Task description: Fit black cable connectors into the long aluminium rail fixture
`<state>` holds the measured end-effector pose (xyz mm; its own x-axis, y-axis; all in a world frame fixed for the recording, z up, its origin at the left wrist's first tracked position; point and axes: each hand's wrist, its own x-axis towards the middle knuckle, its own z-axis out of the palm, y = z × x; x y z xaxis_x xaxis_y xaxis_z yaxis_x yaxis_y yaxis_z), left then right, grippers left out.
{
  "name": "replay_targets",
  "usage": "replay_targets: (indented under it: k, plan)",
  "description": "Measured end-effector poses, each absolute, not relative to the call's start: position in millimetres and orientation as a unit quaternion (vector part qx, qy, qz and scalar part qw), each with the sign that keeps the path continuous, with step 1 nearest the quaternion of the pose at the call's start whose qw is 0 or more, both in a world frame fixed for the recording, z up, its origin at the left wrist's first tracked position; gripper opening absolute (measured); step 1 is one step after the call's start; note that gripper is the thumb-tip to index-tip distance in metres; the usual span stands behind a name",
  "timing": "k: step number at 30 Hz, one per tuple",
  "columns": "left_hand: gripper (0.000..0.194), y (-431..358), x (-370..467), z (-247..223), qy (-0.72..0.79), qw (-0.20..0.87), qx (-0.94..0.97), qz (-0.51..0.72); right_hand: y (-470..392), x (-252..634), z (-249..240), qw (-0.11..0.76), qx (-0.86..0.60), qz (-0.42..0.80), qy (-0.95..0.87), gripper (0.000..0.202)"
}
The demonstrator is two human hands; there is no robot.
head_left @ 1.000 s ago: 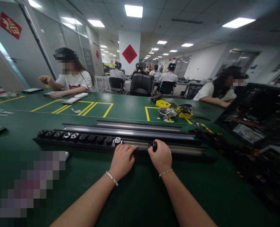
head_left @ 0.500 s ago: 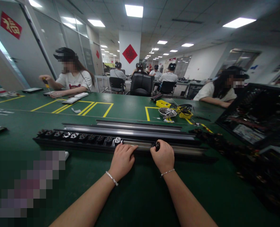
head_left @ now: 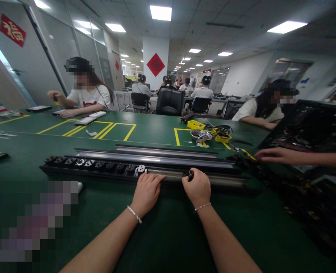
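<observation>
A long black channel strip (head_left: 94, 174) with a metallic inside lies across the green table, a row of black socket modules (head_left: 110, 166) seated in its left part. My left hand (head_left: 147, 190) rests on the strip just right of the last, shiny-faced module (head_left: 141, 169). Its fingers are stretched out and lie along the channel, gripping nothing. Farther right, my right hand (head_left: 197, 186) pinches a black socket module (head_left: 191, 175) over the channel, and the fingers partly cover it. Whether that module touches the strip I cannot tell.
Behind the strip lie two metal-lined rails (head_left: 156, 157). A steel bowl (head_left: 201, 135) and yellow bins (head_left: 196, 124) stand farther back. At right, another person's hand (head_left: 272, 154) reaches over a dark pile of modules (head_left: 307, 204), near a black crate (head_left: 307, 132). Co-workers sit across the table.
Another person's hand and forearm have come in from the right over the pile. My right hand has shifted very slightly right with the socket module; my left hand stays put.
</observation>
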<state>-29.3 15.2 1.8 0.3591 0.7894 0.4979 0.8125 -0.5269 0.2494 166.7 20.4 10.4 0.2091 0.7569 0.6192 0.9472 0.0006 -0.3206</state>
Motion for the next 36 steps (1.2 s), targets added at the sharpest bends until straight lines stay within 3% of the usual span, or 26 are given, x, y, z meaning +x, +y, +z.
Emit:
replay_targets:
  k: [36]
  plan:
    - [0.034,16,-30,1,-0.480,0.029,-0.827,-0.291,21,185,9,0.354,-0.717,-0.151,-0.581,0.022]
